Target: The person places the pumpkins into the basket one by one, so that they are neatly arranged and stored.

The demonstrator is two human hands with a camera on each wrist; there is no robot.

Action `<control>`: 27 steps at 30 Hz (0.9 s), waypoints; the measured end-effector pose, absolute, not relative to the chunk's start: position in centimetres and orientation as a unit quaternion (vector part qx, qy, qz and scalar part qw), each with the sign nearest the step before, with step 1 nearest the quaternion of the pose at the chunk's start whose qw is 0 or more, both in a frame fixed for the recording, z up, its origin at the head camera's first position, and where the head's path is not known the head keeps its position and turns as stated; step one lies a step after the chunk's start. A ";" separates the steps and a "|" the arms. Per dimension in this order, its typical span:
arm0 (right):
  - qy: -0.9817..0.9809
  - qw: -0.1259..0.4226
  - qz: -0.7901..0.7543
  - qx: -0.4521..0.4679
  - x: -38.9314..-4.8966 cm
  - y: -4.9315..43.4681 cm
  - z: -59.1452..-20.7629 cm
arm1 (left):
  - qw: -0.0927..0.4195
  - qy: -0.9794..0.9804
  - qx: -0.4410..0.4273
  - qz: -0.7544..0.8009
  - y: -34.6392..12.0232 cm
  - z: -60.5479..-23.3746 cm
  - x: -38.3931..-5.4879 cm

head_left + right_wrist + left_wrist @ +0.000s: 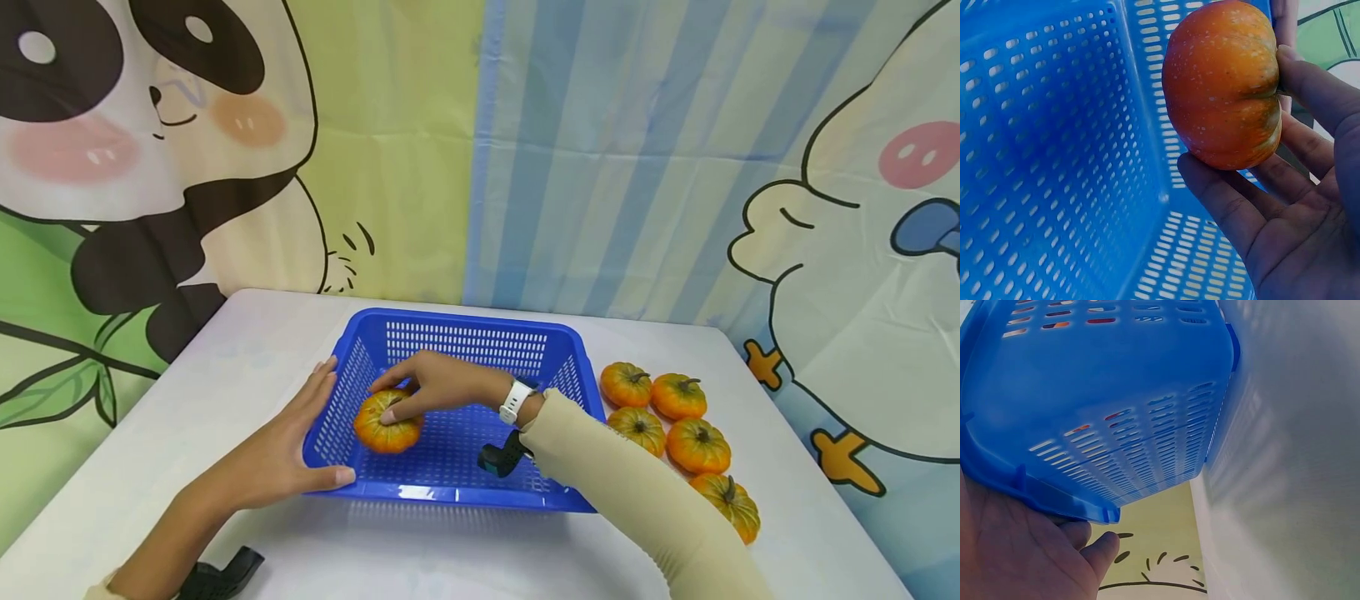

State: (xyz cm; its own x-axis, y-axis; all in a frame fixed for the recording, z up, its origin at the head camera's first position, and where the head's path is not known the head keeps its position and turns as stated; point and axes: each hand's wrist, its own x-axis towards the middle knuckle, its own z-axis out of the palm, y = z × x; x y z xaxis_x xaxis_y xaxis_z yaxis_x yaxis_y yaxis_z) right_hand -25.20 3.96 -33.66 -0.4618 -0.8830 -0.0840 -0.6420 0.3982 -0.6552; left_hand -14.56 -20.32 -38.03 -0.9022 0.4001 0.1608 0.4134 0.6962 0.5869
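An orange pumpkin (388,433) with a greenish top is held by my right hand (427,385), inside the left part of a blue plastic basket (480,497). Up close in the right wrist view, the thumb and fingers of the right hand (1310,206) grip the pumpkin (1219,87) around its top, apart from the slotted basket floor (1041,156). My left hand (288,450) lies along the basket's left rim, fingers extended and thumb at the front corner. From the left wrist view, the left hand (1029,550) touches the underside of the basket rim (1054,503).
Several more pumpkins (698,446) sit on the white table (420,558) to the right of the basket, partly behind my right sleeve (630,483). A cartoon-printed curtain (405,150) hangs behind the table.
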 end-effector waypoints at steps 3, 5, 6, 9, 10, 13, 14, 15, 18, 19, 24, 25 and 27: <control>0.804 0.225 -0.277 -0.476 -25.1 3.3 -33.8 | 0.007 -0.922 -0.219 -0.320 -20.3 -37.9 -14.5; 0.799 0.232 -0.278 -0.479 -25.1 2.9 -34.0 | 0.004 -0.922 -0.218 -0.319 -20.3 -37.9 -14.5; 0.798 0.236 -0.279 -0.479 -25.0 2.7 -34.1 | 0.004 -0.922 -0.218 -0.319 -20.3 -37.9 -14.5; 0.794 0.247 -0.280 -0.479 -25.1 2.3 -34.6 | 0.004 -0.923 -0.216 -0.319 -20.3 -37.9 -14.6; 0.793 0.254 -0.280 -0.477 -25.1 2.2 -34.8 | 0.003 -0.923 -0.215 -0.319 -20.3 -37.9 -14.6; 0.791 0.270 -0.281 -0.471 -25.1 1.9 -35.3 | 0.003 -0.923 -0.213 -0.319 -20.3 -37.9 -14.6; 0.790 0.276 -0.281 -0.470 -25.1 1.9 -35.4 | 0.003 -0.924 -0.212 -0.318 -20.3 -37.9 -14.6; 0.789 0.282 -0.281 -0.469 -25.0 1.8 -35.4 | 0.003 -0.924 -0.212 -0.318 -20.3 -37.9 -14.6; 0.783 0.296 -0.282 -0.469 -24.8 1.6 -35.6 | 0.004 -0.925 -0.211 -0.317 -20.3 -37.9 -14.6; 0.781 0.300 -0.282 -0.470 -24.7 1.6 -35.7 | 0.004 -0.925 -0.211 -0.317 -20.4 -37.9 -14.6; 0.773 0.325 -0.290 -0.462 -24.5 1.6 -35.8 | 0.006 -0.923 -0.215 -0.318 -20.3 -37.9 -14.5; 0.771 0.328 -0.290 -0.462 -24.5 1.7 -35.9 | 0.007 -0.923 -0.216 -0.318 -20.3 -37.9 -14.5; 0.770 0.333 -0.287 -0.462 -24.5 1.7 -36.0 | 0.009 -0.923 -0.217 -0.319 -20.2 -37.9 -14.5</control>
State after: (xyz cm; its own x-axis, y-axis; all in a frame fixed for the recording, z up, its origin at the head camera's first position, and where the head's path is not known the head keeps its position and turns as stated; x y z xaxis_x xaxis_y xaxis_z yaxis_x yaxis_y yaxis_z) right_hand -24.50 1.71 -35.98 -0.3516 -0.9025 -0.2489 -0.5205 0.4094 -0.7493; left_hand -14.47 -20.22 -37.95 -0.9056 0.3952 0.1543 0.4061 0.7024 0.5845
